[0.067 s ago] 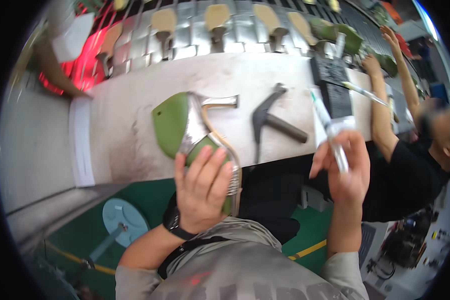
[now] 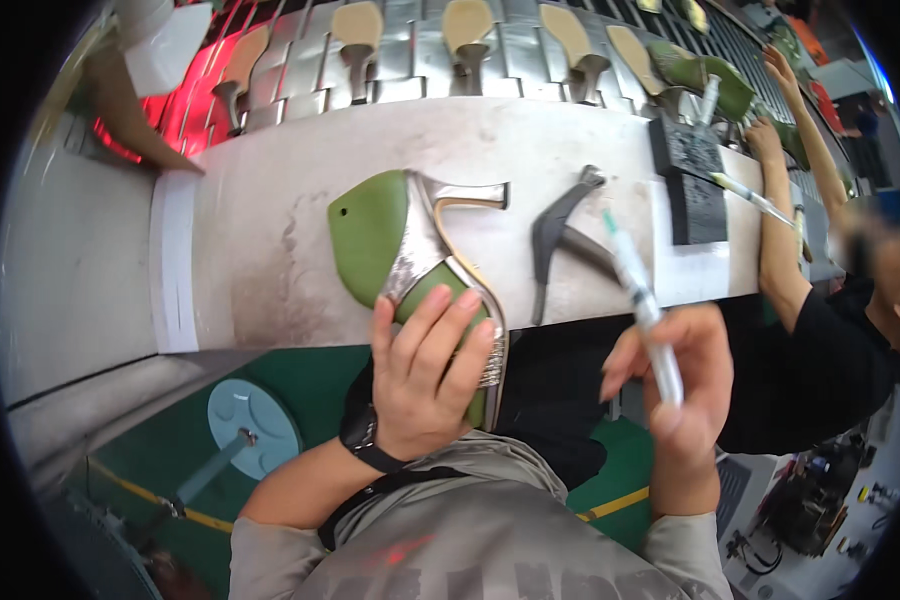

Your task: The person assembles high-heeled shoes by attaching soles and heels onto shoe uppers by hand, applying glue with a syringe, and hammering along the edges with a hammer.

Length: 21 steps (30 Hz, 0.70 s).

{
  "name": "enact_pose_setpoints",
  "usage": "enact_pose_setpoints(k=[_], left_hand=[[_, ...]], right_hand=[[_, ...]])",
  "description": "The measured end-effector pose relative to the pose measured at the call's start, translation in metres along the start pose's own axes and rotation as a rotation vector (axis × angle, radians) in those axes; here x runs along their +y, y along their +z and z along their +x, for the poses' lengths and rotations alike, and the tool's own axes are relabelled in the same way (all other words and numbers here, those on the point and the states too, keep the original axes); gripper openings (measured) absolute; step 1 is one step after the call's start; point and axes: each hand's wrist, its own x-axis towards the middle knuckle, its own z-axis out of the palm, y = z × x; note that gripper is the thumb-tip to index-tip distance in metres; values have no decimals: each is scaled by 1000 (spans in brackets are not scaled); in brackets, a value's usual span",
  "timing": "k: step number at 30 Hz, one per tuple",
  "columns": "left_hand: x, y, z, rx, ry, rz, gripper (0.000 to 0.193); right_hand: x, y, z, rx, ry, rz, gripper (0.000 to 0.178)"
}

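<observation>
A silver high-heeled sandal [image 2: 422, 245] lies on its side on a green shoe last [image 2: 370, 232], its heel toward the hammer. Around the sandal's near part my left hand [image 2: 422, 375] is closed, fingers over the last and straps; the thumb side is partly hidden. In my right hand [image 2: 698, 365] is a syringe [image 2: 638, 282] with a green tip, held up between thumb and fingers. The tip points away from me, over the hammer [image 2: 558, 232] lying on the pale worktable [image 2: 260, 215]. The syringe is apart from the sandal.
Beyond the table, a slatted metal conveyor [image 2: 410, 75] carries several upturned shoes [image 2: 468, 30]. Black blocks [image 2: 692, 190] stand at the right, with another syringe [image 2: 755, 195] beside them. A co-worker [image 2: 820, 380] reaches in there. A round blue stool [image 2: 253, 428] stands lower left.
My right hand and the syringe have swung left relative to the table, and the tip now hangs over the hammer. The whole scene has shifted slightly right. My left hand stays on the sandal.
</observation>
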Motion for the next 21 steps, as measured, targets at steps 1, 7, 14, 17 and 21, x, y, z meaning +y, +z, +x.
enact_pose_setpoints(k=[1,7,14,17,21], left_hand=[[-1,4,0,45,9,-15,64],[7,3,3,132,-90,-87,41],[4,10,4,184,-61,-37,35],[4,9,5,185,-53,-32,35],[4,9,5,180,-58,-37,35]], right_hand=[[1,12,-7,-40,-11,14,67],[10,30,13,-344,-76,-116,59],[13,32,20,-331,31,-65,58],[12,33,21,-325,37,-74,57],[13,34,22,-308,54,-65,57]])
